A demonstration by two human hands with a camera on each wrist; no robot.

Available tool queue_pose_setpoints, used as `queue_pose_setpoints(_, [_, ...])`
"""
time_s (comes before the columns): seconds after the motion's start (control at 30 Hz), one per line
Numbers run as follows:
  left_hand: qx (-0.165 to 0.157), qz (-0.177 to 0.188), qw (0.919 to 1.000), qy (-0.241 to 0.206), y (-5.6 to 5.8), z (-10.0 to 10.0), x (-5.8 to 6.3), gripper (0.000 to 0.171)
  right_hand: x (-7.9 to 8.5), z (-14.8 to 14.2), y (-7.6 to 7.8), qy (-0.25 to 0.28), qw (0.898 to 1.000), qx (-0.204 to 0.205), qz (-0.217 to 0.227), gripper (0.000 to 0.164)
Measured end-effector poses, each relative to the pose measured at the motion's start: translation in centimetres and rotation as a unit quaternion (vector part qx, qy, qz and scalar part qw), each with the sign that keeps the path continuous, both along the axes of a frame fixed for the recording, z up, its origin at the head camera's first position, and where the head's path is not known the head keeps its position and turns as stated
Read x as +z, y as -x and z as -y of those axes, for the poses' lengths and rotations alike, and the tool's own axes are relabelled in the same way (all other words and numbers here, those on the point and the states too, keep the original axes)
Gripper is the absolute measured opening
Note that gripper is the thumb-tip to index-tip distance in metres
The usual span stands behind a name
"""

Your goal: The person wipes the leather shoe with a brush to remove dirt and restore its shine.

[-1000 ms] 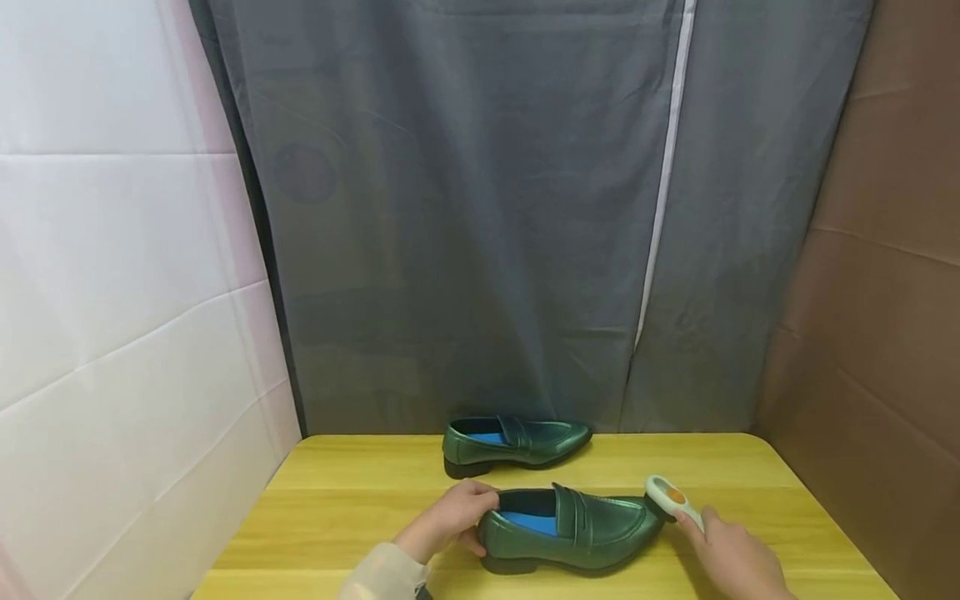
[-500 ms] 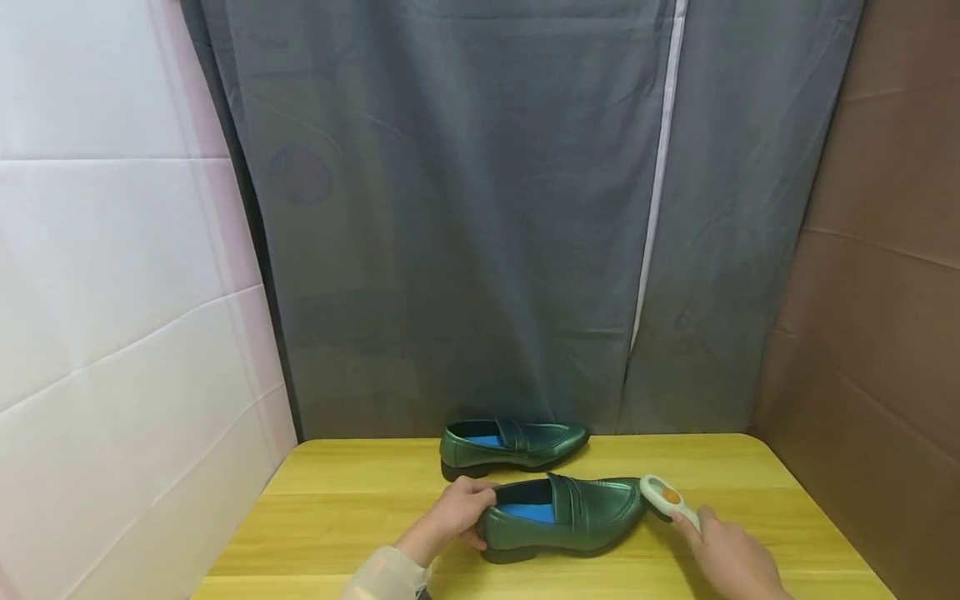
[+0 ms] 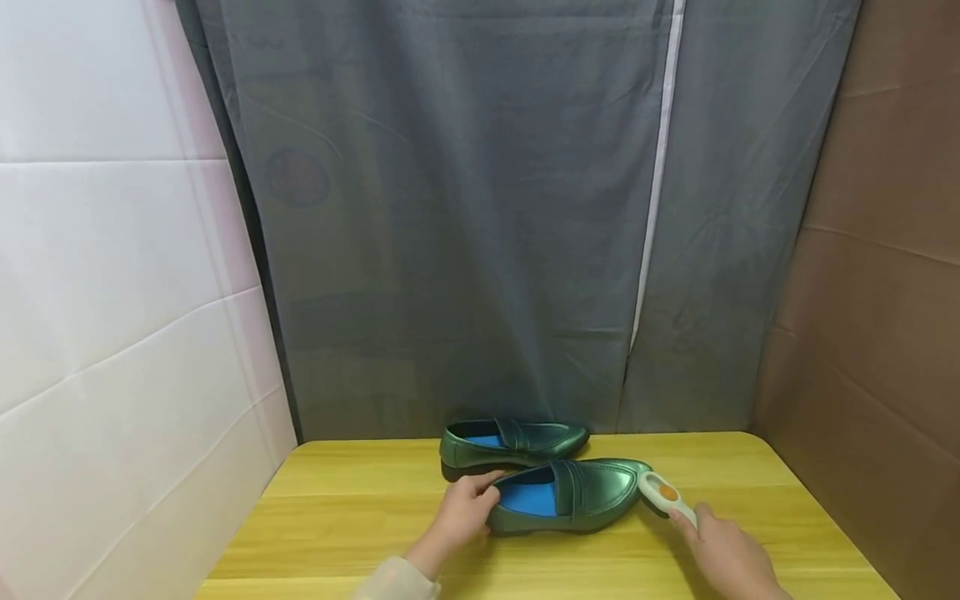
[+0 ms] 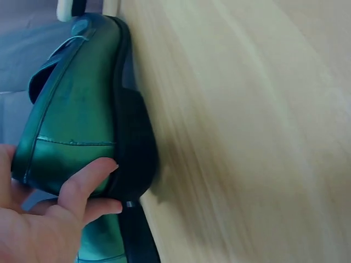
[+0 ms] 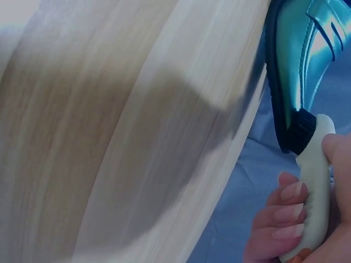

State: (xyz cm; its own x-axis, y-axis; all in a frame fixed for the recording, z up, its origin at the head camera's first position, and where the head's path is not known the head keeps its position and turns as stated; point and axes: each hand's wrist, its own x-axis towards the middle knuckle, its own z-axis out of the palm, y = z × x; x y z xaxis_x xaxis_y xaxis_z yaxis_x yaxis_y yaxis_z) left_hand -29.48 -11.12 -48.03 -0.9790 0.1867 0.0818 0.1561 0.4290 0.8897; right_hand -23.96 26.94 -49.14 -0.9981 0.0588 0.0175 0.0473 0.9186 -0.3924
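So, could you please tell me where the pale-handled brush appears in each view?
Head: the brush is low, right of centre, in the right hand.
Left wrist: only part of the brush shows, cut off at the top edge, left of centre.
Right wrist: the brush is at lower right.
Shared landmark: the nearer green shoe, its toe beside the brush in all three.

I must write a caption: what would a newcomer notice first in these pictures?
Probably the shiny green leather-look loafer with a blue insole, its heel gripped by the left hand. At its toe, the right hand holds a pale brush with dark bristles. A matching green loafer stands behind.
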Motion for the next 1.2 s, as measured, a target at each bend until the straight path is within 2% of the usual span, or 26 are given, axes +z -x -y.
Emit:
queue_pose_setpoints(0.17, [0.003,-0.049,0.9985,0.025,0.0,-0.1,-0.2,0.042,-0.1,0.1,0.0,0.002,1.000,-0.003,-0.003,0.063])
queue_pose_setpoints(0.33, [0.009,-0.109,0.9919,0.063,0.1,0.1,-0.5,0.041,-0.5,0.1,-0.1,0.001,1.000,-0.007,-0.013,0.061])
queue_pose_setpoints(0.5, [-0.002,-0.141,0.9876,0.068,-0.2,0.6,-1.3,0.040,-0.6,0.2,-0.3,-0.001,1.000,-0.009,-0.007,0.068])
queue_pose_setpoints(0.7, [-0.022,-0.145,0.9889,0.023,-0.5,1.2,-2.5,0.040,0.0,0.3,-0.3,-0.005,1.000,-0.009,-0.017,0.068])
queue_pose_setpoints(0.9, [-0.028,-0.150,0.9879,-0.025,-0.9,1.2,-3.6,0.037,0.0,0.2,-0.3,-0.013,1.000,-0.011,-0.025,0.066])
queue_pose_setpoints(1.0, [-0.033,-0.134,0.9887,-0.059,-1.2,1.1,-3.9,0.037,-0.2,0.2,-0.4,-0.011,1.000,-0.012,-0.020,0.066])
queue_pose_setpoints(1.1, [-0.045,-0.112,0.9892,-0.083,-1.3,1.2,-4.0,0.044,-0.3,0.3,-0.6,-0.006,1.000,-0.013,-0.015,0.064])
queue_pose_setpoints(1.2, [-0.063,-0.103,0.9898,-0.076,-1.3,1.4,-4.0,0.057,-0.4,0.3,-0.6,-0.003,1.000,-0.013,-0.013,0.066])
